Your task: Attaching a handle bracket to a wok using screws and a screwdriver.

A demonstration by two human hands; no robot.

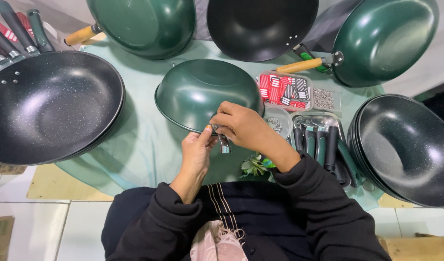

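Observation:
A dark green wok [200, 89] lies upside down on a pale green cloth [139, 145] in front of me. My left hand [196, 151] presses its thumb against the wok's near rim. At the same spot on the rim, my right hand [242, 126] pinches a small metal handle bracket [224, 145]. The bracket's silver end hangs below my fingers. Both sleeves are black.
Black woks sit at left [48, 106], top centre [260, 26] and stacked at right [408, 145]. Green woks with wooden handles [301, 65] stand at the back. Trays hold red-black labels [284, 89], small screws [322, 98] and green-black handles [321, 142]. More handles [16, 29] lie top left.

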